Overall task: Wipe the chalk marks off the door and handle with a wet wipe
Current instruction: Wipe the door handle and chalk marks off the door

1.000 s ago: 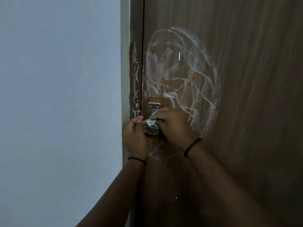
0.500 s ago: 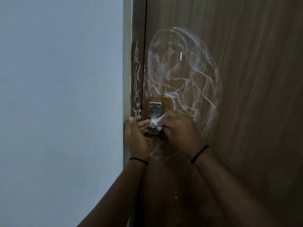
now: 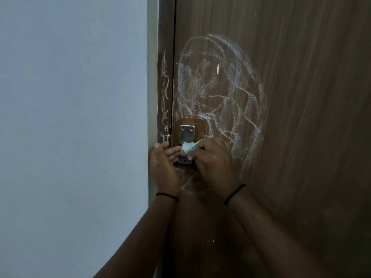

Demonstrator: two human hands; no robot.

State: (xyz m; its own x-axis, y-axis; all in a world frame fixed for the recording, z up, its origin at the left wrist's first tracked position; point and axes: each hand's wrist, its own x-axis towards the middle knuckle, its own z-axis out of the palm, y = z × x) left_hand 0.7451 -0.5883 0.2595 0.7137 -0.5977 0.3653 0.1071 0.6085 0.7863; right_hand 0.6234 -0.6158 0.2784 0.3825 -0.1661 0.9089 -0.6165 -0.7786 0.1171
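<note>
Since a second ago the left hand (image 3: 163, 164) has let its curl go: its fingers (image 3: 174, 151) now lie straight and together, tips laid against the door edge just beside the metal handle plate (image 3: 187, 133), where before they were bunched up at the wipe. Over the same second the right hand (image 3: 215, 164) has slid a little to the right and the wet wipe (image 3: 188, 147) has come into plainer view, crumpled and pinched between its curled fingers and thumb, pressed against the middle of the handle.

Around the plate the brown door (image 3: 301, 137) shows a darker, clean patch, so the wiping has so far stayed close to the hardware. Judged from that, the step in hand is the handle itself, with the left hand only steadying.

Most of the task remains. The big looping chalk scribble (image 3: 220, 93) above and to the right of the handle is untouched, a thinner chalk line (image 3: 165, 93) runs down the door frame (image 3: 165, 37) to its left, and faint streaks show below the hands. The pale wall (image 3: 70, 117) on the left carries no marks that I can see.

A wipe balled this small covers little surface; opening it flat would likely suit the broad scribble better.
</note>
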